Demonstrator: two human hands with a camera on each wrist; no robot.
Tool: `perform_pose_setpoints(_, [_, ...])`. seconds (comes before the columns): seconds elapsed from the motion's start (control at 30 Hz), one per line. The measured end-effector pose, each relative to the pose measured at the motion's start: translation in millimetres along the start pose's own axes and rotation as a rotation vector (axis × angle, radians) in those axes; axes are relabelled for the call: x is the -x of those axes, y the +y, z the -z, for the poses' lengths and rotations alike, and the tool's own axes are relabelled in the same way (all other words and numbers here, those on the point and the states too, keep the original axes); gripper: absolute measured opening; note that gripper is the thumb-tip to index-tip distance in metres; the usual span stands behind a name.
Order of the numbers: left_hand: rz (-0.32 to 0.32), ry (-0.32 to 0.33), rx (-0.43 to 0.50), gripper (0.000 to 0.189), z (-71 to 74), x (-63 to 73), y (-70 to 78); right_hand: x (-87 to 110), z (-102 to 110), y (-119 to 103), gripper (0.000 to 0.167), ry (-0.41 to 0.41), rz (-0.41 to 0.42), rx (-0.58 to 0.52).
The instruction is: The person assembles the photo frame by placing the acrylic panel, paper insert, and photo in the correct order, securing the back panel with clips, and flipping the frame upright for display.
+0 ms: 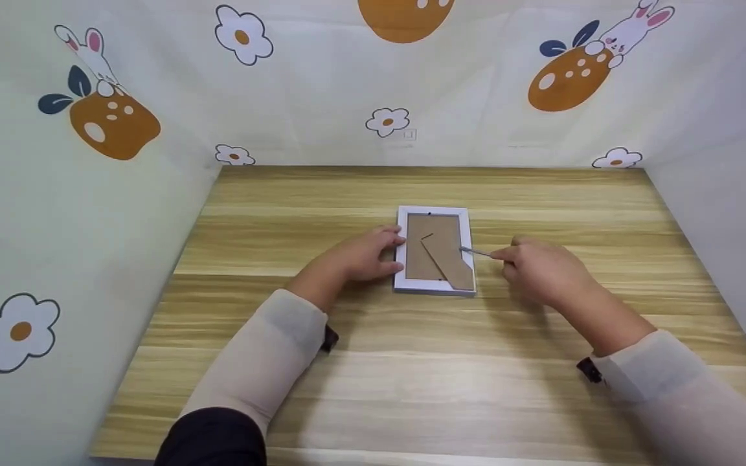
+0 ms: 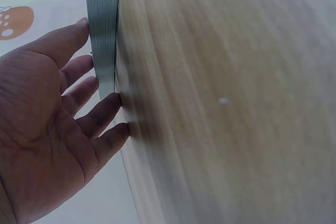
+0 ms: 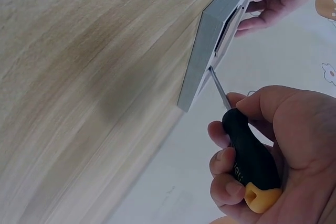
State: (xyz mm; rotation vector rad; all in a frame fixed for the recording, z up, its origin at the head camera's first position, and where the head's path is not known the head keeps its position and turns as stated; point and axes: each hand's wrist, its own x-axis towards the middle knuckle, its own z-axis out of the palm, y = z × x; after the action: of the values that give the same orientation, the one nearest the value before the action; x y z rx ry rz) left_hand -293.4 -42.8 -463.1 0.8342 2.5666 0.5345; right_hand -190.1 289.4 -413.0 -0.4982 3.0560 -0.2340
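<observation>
A white picture frame [image 1: 434,285] lies face down on the table, its brown backing board [image 1: 418,259] and angled easel stand [image 1: 454,268] facing up. My left hand [image 1: 368,254] rests against the frame's left side, fingers spread along the edge; in the left wrist view the thumb and fingertips touch its grey side. With my right hand [image 1: 544,268] I grip a screwdriver [image 3: 252,156] that has a black handle and a yellow end. Its thin metal shaft [image 3: 220,90] reaches the inner right edge of the frame, where the tip meets the backing.
The wood-grain table [image 1: 412,382] stretches around the frame. A pale cloth [image 1: 321,84] printed with flowers, rabbits and orange fruit hangs behind and along both sides. Small black devices sit at both wrists, below the light sleeves [image 1: 658,369].
</observation>
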Motion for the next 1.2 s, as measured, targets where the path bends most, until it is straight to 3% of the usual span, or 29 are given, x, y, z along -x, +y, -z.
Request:
perform_pose_setpoints(0.43, [0.013,0.000,0.002,0.065,-0.7,0.3,0.4,-2.7,-4,2,0.038,0.018,0.030,0.003])
perform_pose_setpoints(0.9, [0.026,0.008,0.001,0.065,-0.3,1.4,2.4,-5.5,5,-7,0.040,-0.064,-0.044,-0.002])
perform_pose_setpoints(1.2, [-0.036,0.026,-0.028,0.065,-0.4,1.7,0.9,-9.0,8,-13,0.040,-0.069,-0.044,0.030])
